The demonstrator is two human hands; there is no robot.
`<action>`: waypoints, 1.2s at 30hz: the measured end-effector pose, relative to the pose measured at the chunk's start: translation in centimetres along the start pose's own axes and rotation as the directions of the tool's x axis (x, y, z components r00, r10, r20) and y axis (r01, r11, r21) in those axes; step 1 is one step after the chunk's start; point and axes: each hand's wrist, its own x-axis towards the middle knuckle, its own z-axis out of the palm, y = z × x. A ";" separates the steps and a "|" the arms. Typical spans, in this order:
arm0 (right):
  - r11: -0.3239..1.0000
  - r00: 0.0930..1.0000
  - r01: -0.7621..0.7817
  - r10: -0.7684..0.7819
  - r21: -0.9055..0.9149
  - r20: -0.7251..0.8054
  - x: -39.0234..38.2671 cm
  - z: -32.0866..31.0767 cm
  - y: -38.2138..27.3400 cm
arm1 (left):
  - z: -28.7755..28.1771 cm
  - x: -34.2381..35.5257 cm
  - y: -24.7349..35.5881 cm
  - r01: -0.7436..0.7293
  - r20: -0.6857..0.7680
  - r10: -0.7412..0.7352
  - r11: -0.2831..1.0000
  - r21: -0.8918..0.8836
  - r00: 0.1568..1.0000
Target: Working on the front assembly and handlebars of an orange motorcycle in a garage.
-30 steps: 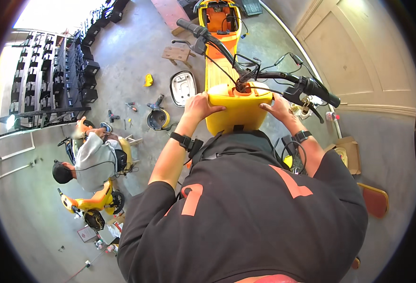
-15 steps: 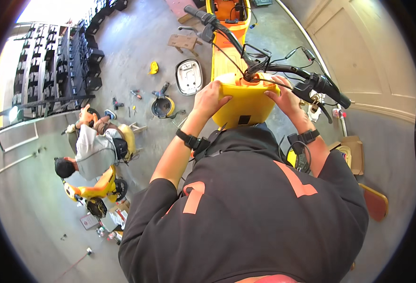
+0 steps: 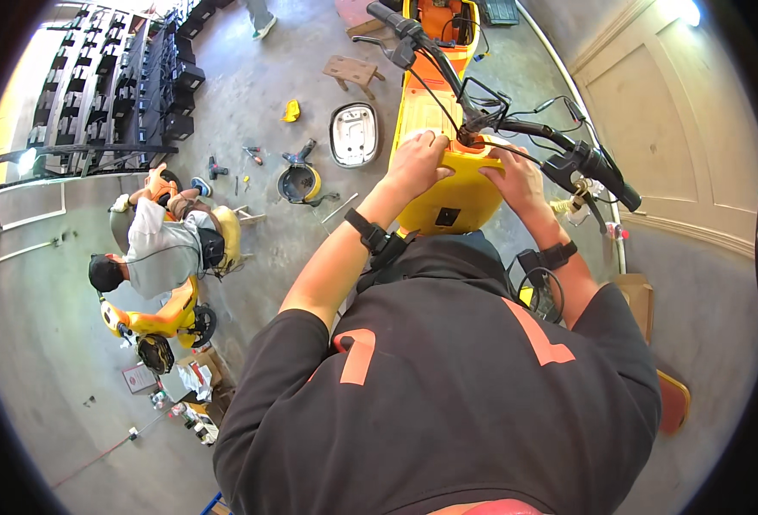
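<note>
In front of me is a yellow scooter with an orange inner body. Its yellow front panel (image 3: 458, 193) has a small dark rectangle low on its face. My left hand (image 3: 420, 163) grips the panel's upper left edge, fingers curled over the top and thumb on the face. On the upper right edge my right hand (image 3: 516, 178) holds it the same way, under the cables. Above both hands runs the black handlebar (image 3: 529, 129) with its loose wires (image 3: 492, 107). The fingertips behind the panel are hidden.
To the left a person (image 3: 164, 249) sits by a small yellow scooter (image 3: 160, 318). On the floor are a wooden stool (image 3: 353, 72), a white-lined tray (image 3: 354, 135), a round dark container (image 3: 298, 184) and power tools (image 3: 216, 167). A panelled door (image 3: 667, 112) stands right.
My left hand has shifted inward along the panel's top edge, with the wrist turned more. The right hand keeps its hold. Another person's leg now shows at the top.
</note>
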 end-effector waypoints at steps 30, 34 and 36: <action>0.998 0.969 0.061 -0.067 0.033 0.239 1.9 -0.9 0.7 | 1.8 1.1 2.5 0.149 0.077 -0.153 0.987 0.055 0.985; 0.999 0.968 0.038 -0.039 0.007 0.248 1.9 -1.3 -0.2 | 2.0 0.3 2.5 0.125 0.030 -0.126 0.992 0.031 0.992; 1.000 0.964 0.020 -0.025 0.019 0.263 2.0 -1.9 -0.6 | 2.0 0.3 2.4 0.147 0.035 -0.148 0.989 0.031 0.988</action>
